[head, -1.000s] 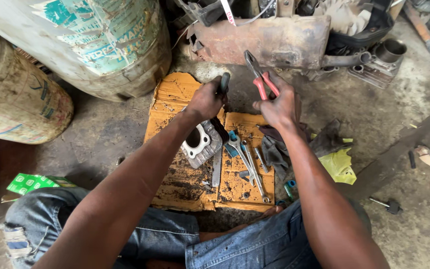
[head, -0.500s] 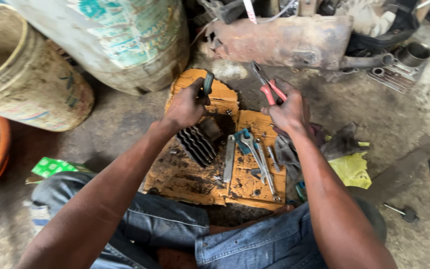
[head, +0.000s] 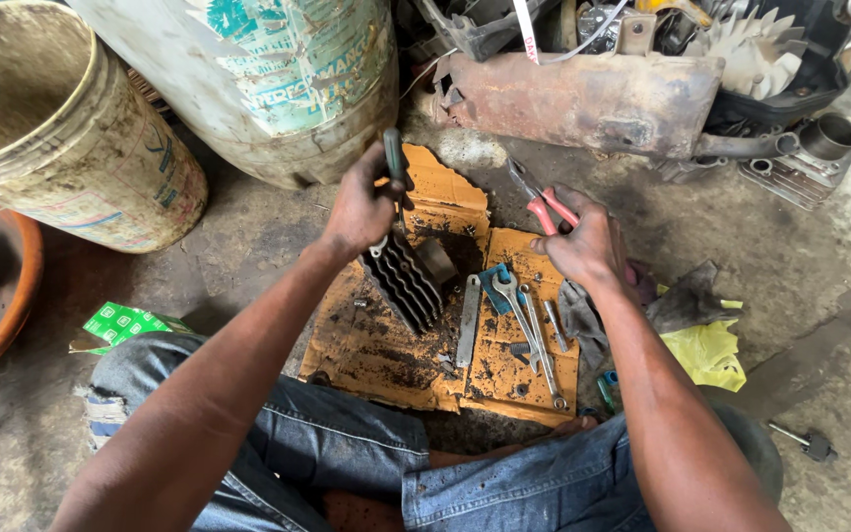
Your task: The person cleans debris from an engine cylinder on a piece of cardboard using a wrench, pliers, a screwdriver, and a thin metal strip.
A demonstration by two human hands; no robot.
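Partly hidden, left hand [head: 361, 209] clamps screwdriver [head: 393, 158]; right hand [head: 583, 246] clamps pliers [head: 542, 197].

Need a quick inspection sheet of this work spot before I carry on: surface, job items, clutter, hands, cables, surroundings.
Surface: oil-stained cardboard sheet on a concrete floor.
Job's things: finned engine cylinder tilted on the cardboard; dark-handled tool; red-handled pliers.
Clutter: wrenches, flat metal bar, grey rag, yellow plastic bag.
Hands: left hand grips the dark-handled tool over the cylinder; right hand holds the pliers.
Cables: nothing seen clearly.
Surroundings: two dirty buckets, rusty muffler, green box.
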